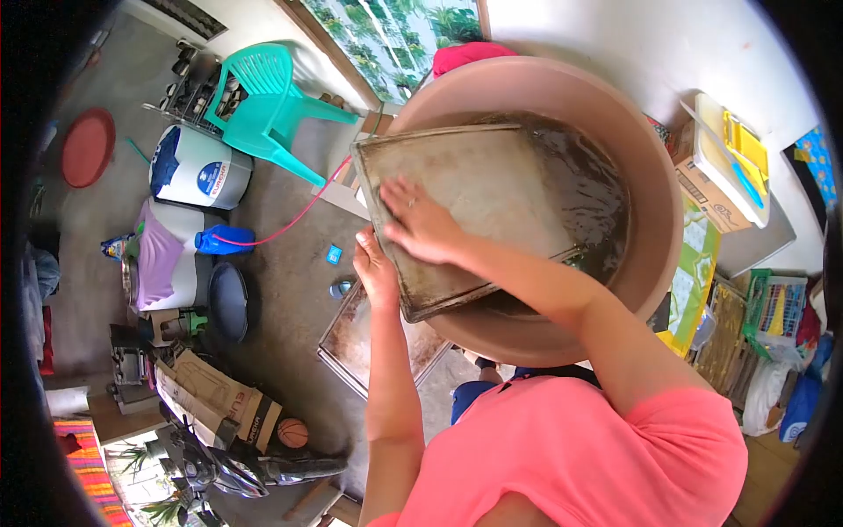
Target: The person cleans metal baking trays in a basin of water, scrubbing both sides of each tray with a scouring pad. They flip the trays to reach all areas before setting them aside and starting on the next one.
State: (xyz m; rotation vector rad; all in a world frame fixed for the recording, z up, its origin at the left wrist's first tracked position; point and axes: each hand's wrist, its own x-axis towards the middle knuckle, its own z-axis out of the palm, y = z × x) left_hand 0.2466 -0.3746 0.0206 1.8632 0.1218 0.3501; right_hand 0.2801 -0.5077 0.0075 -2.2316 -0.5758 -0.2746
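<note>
My left hand (379, 274) had its fingers clamped on the left edge of the tray (505, 189), while my right hand (426, 224) lay flat on its upper face, fingers slightly apart. The tray sat askew over the basin (654, 255), its left part jutting past the rim, murky water (601, 189) showing on its right; whether it leaned on the rim I couldn't tell. Lower down, a stained second tray (373, 342) lay near a cup (341, 289) and a small blue packet (334, 255).
</note>
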